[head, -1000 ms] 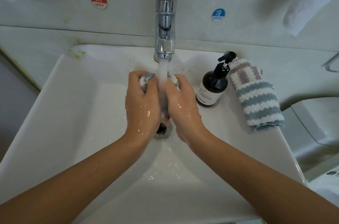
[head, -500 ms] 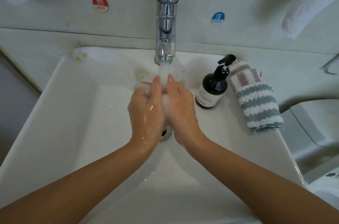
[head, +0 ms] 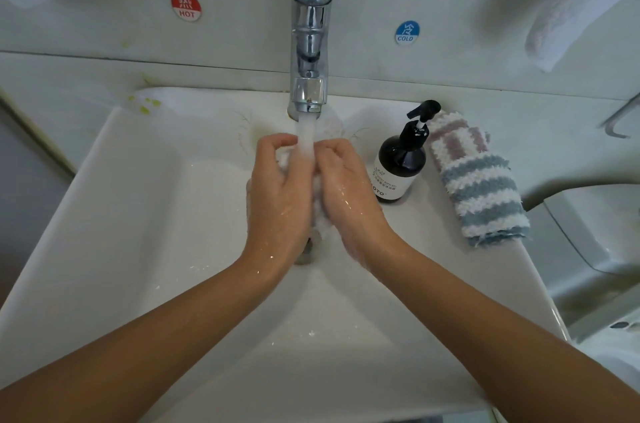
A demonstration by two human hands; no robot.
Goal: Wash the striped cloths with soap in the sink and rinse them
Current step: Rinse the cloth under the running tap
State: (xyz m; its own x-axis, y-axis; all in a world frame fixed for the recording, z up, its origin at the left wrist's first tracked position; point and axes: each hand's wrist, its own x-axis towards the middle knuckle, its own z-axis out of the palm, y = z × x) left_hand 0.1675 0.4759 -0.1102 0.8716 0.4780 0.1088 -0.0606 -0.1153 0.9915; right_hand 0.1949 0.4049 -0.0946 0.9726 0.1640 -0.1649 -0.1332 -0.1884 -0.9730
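Note:
Water runs from the chrome faucet (head: 310,41) onto a wet cloth (head: 284,159) that is squeezed between my two hands over the white sink (head: 138,214). My left hand (head: 277,197) curls its fingers round the cloth's left side. My right hand (head: 349,194) grips it from the right. Only small whitish bits of the cloth show between my fingers and palms; its stripes are hidden. A second striped cloth (head: 478,187), pink, grey-blue and white, lies folded on the sink's right ledge. A dark soap pump bottle (head: 400,166) stands beside it.
The drain (head: 304,254) sits just below my hands. Hot and cold stickers mark the wall behind the faucet. White towels (head: 575,6) hang at the upper right and upper left. A grey fixture (head: 595,235) borders the sink on the right.
My hands keep working the cloth under the stream. Half a second ago they pressed it with straighter fingers; now the fingers of both hands curl round it again.

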